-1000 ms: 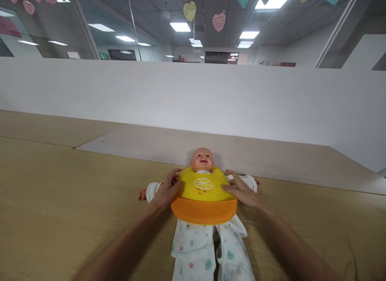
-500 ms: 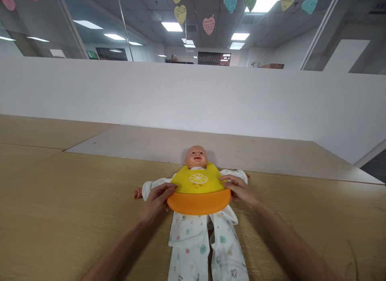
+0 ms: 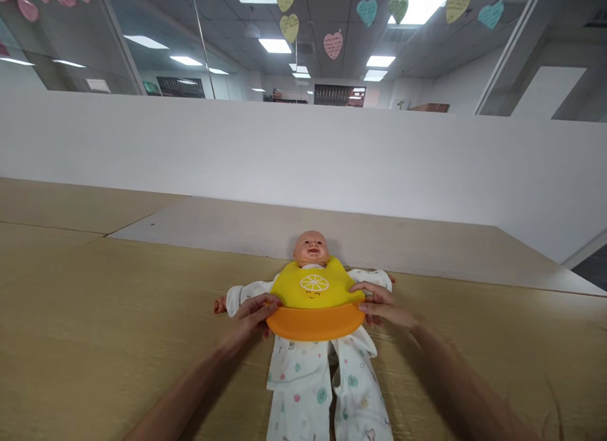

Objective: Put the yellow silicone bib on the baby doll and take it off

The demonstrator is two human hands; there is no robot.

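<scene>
As the baby doll (image 3: 310,245) lies face-up at lower centre of the frame, I have the left hand (image 3: 257,309) and right hand (image 3: 385,305) holding opposite sides of its yellow bib (image 3: 310,302), beside the orange pocket (image 3: 315,323).

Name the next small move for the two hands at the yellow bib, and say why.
Probably ease the left hand and right hand outward off the bib: it lies over the doll's chest, below the chin, its orange pocket sits roughly level, and both hands are at its side edges.
</scene>
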